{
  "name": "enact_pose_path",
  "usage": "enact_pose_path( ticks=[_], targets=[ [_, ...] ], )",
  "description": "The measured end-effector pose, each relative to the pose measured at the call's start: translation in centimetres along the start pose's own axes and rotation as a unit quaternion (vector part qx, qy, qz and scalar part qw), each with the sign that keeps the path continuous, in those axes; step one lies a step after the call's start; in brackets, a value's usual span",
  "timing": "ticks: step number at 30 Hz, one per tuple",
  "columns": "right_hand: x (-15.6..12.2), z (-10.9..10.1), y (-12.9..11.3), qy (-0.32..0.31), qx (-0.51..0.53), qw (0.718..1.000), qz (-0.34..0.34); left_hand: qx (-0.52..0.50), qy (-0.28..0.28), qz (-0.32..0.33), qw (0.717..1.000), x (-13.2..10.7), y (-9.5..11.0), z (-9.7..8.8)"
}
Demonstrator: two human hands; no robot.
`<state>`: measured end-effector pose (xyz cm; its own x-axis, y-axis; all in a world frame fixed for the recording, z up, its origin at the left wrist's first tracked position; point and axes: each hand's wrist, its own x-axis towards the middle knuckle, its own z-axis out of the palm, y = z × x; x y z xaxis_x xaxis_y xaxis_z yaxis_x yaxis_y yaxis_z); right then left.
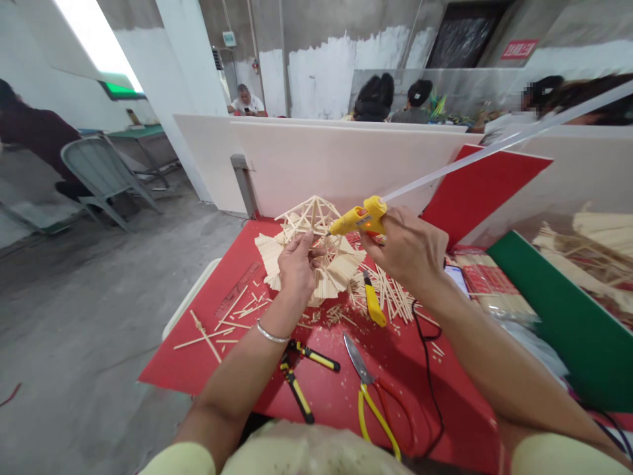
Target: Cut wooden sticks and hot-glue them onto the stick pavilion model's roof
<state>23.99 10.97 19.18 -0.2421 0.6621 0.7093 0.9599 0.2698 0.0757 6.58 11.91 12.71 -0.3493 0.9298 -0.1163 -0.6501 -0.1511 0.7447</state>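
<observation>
In my right hand (pixel 408 244) is a yellow glue gun (pixel 359 218), its nozzle pointing left at the wooden model. A long clear glue stick (pixel 459 155) sticks out of its back end. My left hand (pixel 298 264) reaches over the model, thumb and fingers closed at the frame; exactly what they pinch is hidden. The model has a peaked frame of thin sticks (pixel 315 210) above wide slatted panels (pixel 329 284). Nozzle tip and frame are close together; I cannot tell whether they touch.
Loose wooden sticks (pixel 395 293), a yellow utility knife (pixel 374 303), pliers (pixel 299 379) and scissors (pixel 368 382) lie on the red tabletop (pixel 336 402). A black cord (pixel 429 369) runs along the right. White panels (pixel 346 155) stand behind; packed sticks (pixel 497 284) lie right. Other people sit beyond.
</observation>
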Motion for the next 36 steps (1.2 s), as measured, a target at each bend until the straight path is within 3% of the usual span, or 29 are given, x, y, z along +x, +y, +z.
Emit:
enact_pose_path(
  ticks=[13, 22, 28, 36],
  targets=[
    [-0.2, -0.8, 0.1, 0.011, 0.016, 1.0, -0.002, -0.008, -0.013, -0.002, 1.0, -0.2, 0.0, -0.2],
    [-0.8, -1.9, -0.1, -0.019, 0.011, 1.0, 0.019, -0.035, -0.05, -0.008, 0.998, -2.0, 0.7, -0.7],
    [-2.1, -2.6, -0.1, -0.038, -0.001, 0.998, 0.055, -0.017, -0.043, -0.001, 0.999, -3.7, 0.8, -2.3],
    [-4.4, -0.3, -0.8, -0.032, 0.046, 0.993, 0.101, 0.022, -0.034, 0.025, 0.999, -5.3, -0.3, -4.4]
  ],
)
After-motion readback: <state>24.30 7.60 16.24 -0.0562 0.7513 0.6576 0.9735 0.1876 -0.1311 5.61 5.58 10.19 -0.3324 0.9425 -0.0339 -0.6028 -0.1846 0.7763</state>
